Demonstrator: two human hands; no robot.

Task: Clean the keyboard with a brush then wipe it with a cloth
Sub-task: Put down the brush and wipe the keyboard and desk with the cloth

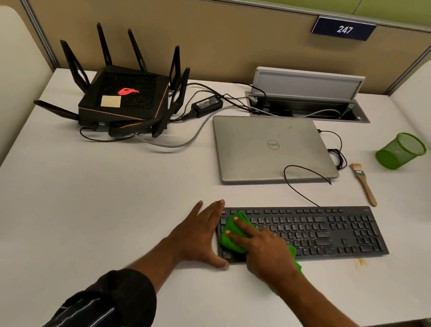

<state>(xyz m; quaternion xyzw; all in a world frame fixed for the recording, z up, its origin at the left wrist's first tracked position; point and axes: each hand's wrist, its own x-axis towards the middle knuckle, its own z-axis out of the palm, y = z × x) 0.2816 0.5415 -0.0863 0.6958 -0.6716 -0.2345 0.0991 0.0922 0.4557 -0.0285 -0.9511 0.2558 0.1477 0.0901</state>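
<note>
A black keyboard (319, 230) lies on the white desk, angled slightly, its cable running up toward the laptop. My right hand (263, 249) presses a bunched green cloth (232, 237) onto the keyboard's left end. Flat on the desk, fingers apart, my left hand (199, 233) rests against the keyboard's left edge. A wooden-handled brush (364, 182) lies on the desk beyond the keyboard's right end, apart from both hands.
A closed silver laptop (272, 149) sits just behind the keyboard. A black router (126, 99) with antennas stands at the back left, with a power adapter (207, 104) and cables beside it. A green mesh cup (401, 150) lies tipped at the right. An open cable box (306, 107) is at the back.
</note>
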